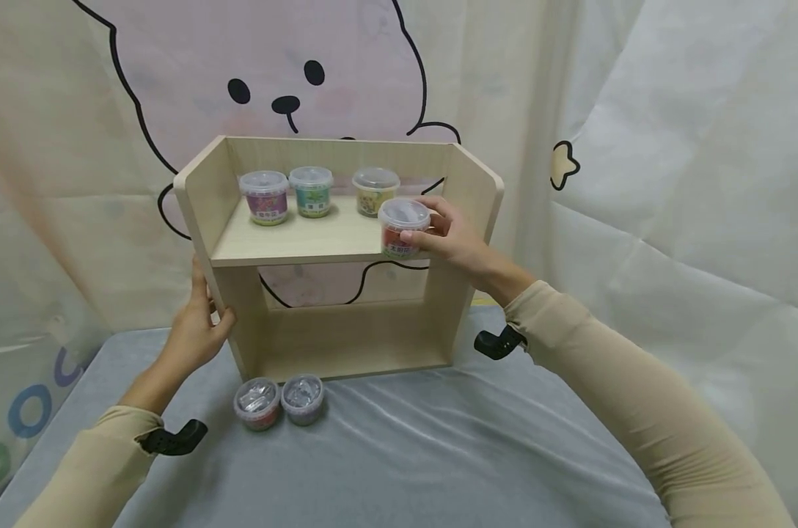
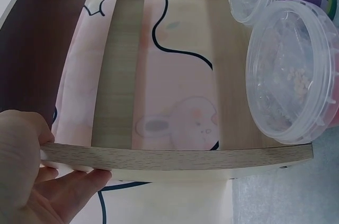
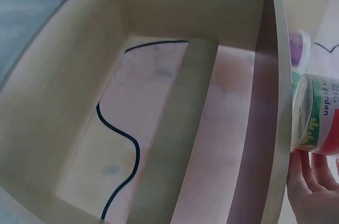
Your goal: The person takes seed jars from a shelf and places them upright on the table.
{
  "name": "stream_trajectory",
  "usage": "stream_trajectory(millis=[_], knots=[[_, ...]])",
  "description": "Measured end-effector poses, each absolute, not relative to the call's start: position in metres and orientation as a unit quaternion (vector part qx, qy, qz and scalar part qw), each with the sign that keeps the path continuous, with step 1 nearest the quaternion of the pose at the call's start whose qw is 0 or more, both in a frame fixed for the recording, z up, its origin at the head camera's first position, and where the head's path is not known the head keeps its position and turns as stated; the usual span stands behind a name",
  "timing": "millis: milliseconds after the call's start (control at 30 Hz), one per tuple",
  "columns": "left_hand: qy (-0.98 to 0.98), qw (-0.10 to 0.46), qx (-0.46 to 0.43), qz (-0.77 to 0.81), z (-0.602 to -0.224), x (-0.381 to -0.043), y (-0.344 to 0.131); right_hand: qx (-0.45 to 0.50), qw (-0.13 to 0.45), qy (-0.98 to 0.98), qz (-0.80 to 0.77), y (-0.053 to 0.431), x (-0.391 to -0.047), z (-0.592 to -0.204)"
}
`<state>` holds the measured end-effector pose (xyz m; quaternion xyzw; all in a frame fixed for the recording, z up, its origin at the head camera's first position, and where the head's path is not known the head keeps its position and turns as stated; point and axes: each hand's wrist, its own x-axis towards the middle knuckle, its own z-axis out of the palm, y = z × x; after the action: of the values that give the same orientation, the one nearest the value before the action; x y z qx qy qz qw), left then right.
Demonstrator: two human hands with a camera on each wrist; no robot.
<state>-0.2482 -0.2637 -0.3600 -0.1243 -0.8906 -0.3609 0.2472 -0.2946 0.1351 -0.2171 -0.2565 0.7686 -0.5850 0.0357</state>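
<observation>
My right hand (image 1: 457, 238) holds a clear-lidded plastic tub with a red label (image 1: 402, 233) at the front edge of the upper board of a small wooden shelf (image 1: 320, 251). In the right wrist view, its fingers (image 3: 312, 173) reach round the tub. My left hand (image 1: 197, 326) grips the shelf's left side panel, thumb and fingers on either side of its edge in the left wrist view. On the upper board stand a purple-labelled tub (image 1: 267, 205), a teal-labelled tub (image 1: 312, 196) and a yellow-labelled tub (image 1: 375, 196).
Two more lidded tubs, one reddish (image 1: 257, 411) and one purple (image 1: 303, 402), sit on the grey cloth (image 1: 425, 447) before the shelf's lower left corner. A pale curtain (image 1: 689, 191) with printed drawings hangs behind and to the right.
</observation>
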Motion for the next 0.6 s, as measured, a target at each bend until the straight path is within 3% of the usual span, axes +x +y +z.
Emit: stream_trajectory(millis=[600], knots=[[-0.89,0.253,-0.119,-0.36,-0.361,-0.249,-0.262,-0.298,0.076,0.732,-0.608,0.123,-0.269,-0.231]])
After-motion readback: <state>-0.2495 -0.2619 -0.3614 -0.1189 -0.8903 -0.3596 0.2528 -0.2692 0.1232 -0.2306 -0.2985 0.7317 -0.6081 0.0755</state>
